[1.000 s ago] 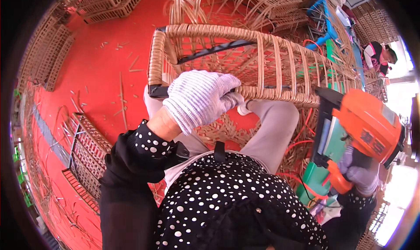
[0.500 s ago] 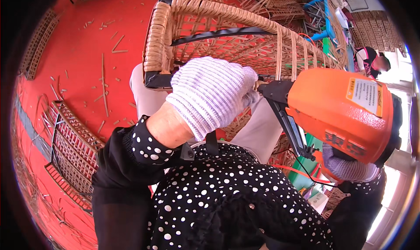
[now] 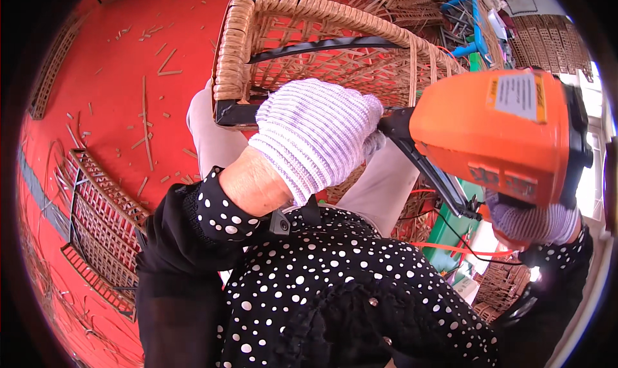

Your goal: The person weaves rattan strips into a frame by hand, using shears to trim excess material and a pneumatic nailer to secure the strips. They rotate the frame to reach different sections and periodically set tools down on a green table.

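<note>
My left hand, in a white and lavender striped knit glove, is closed over the near edge of a woven wicker frame. That piece has tan strips wrapped round a black frame, with its corner just left of the hand. My right hand, gloved alike, grips the handle of an orange nail gun. The gun's dark nose reaches the fingertips of my left hand at the frame's edge. What lies right under those fingers is hidden.
More woven wicker panels lie at the left, on a red floor strewn with cut strips. A blue crate with small metal pieces stands at the back right. An orange hose runs beneath the gun past a green box.
The nail gun has tilted and lifted slightly, its body shifting left; my right hand has moved a little to the right and up. My left hand keeps its hold. The gun now covers a person seen at right.
</note>
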